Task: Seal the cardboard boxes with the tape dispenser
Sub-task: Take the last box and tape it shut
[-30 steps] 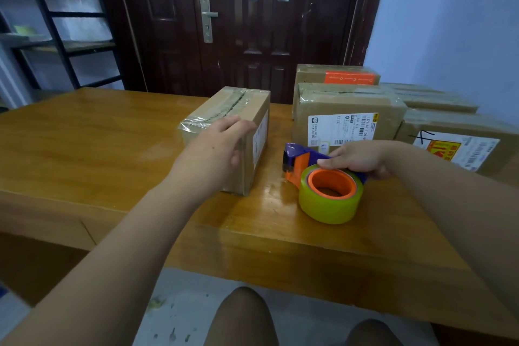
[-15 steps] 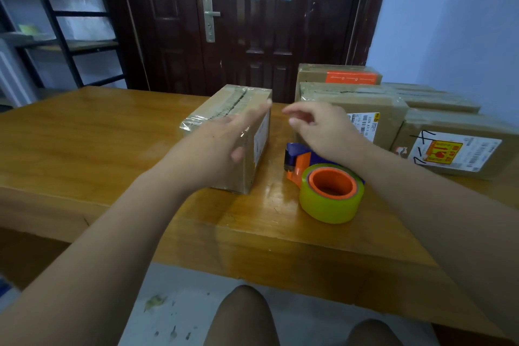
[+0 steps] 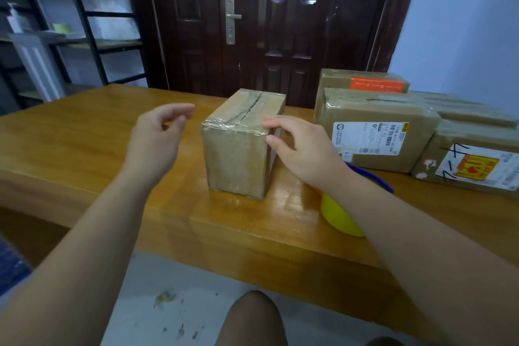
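One brown box, clear-taped top, right hand loose-fingered on its corner, left hand half-curled, empty.

We face a dark brown panelled door with a metal handle. To its right we see a plain pale blue wall; to its left, a black metal rack holding blurred items. A glossy wooden worktop spans the foreground, catching a soft sheen. Below it we see a pale grey floor flecked with small scraps.
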